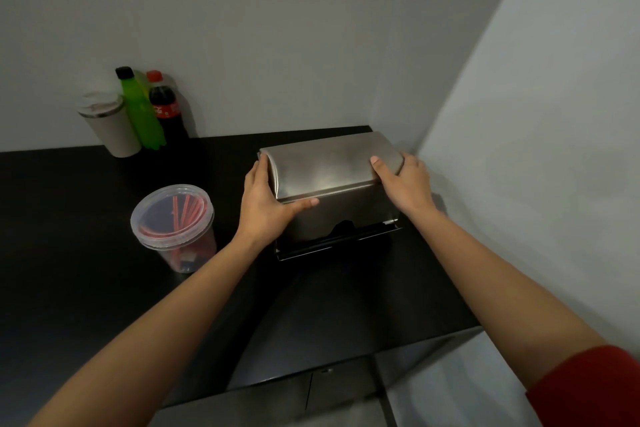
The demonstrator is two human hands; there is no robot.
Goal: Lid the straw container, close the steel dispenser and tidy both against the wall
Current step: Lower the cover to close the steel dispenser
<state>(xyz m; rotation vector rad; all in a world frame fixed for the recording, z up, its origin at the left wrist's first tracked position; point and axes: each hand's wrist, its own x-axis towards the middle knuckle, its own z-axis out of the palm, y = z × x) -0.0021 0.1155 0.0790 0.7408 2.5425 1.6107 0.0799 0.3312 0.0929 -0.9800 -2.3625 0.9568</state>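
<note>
A brushed steel dispenser (329, 170) stands on the black counter (86, 253) near the right wall, its curved cover down over the body. My left hand (266, 204) grips its left end, thumb along the cover's front edge. My right hand (405, 184) grips its right end, thumb on top. To the left of the dispenser stands a clear plastic straw container (175, 229) with red straws inside and a clear lid sitting on its top.
At the back left, against the wall, stand a beige lidded tumbler (110, 121), a green bottle (140, 111) and a cola bottle (168, 111). The counter's front edge runs near me, with cabinet doors (311, 392) below. White walls meet in the far right corner.
</note>
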